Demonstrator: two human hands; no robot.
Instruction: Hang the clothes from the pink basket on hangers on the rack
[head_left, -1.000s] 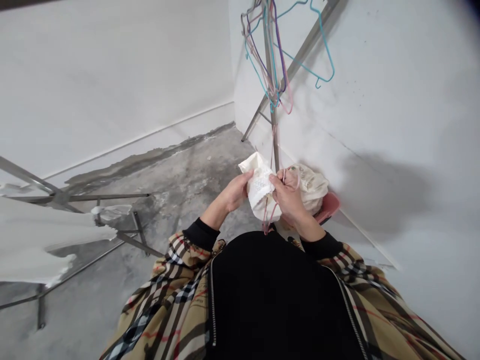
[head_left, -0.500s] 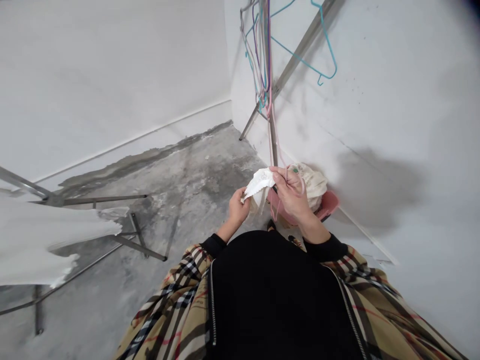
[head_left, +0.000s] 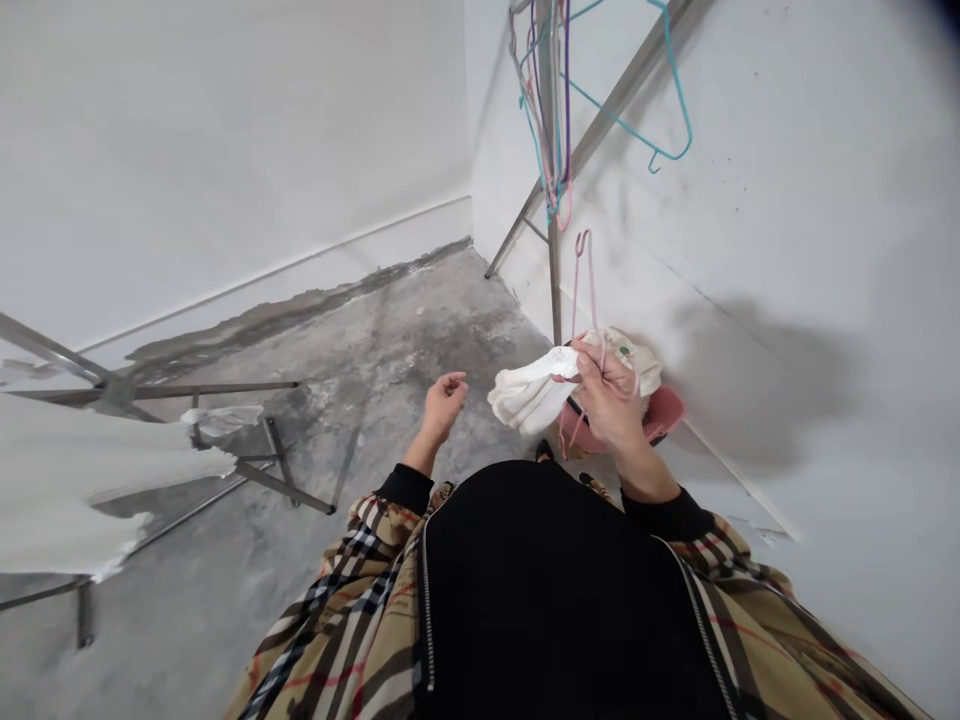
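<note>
My right hand (head_left: 611, 402) is closed around a limp white glove (head_left: 532, 388) and a thin pink hanger (head_left: 590, 275). Finger-like folds of the glove hang out to the left of this hand. The hanger's hook points up, and its frame passes by my fingers. To the left, apart from the glove, my left hand (head_left: 444, 405) is in the air with loosely bent fingers and nothing in them. Below and behind my right hand is a pink basket (head_left: 666, 408) with crumpled pale cloth (head_left: 637, 360) in it.
Several coloured hangers (head_left: 551, 120) hang on a metal rack (head_left: 555, 280) by the wall; a turquoise hanger (head_left: 682, 100) hangs farther right. At left, white cloth (head_left: 75, 470) lies over another metal rack (head_left: 285, 485). The floor (head_left: 390, 330) is bare concrete.
My left hand has let go of the glove and moved left. The glove now droops from my right hand, which has shifted slightly right with the pink hanger.
</note>
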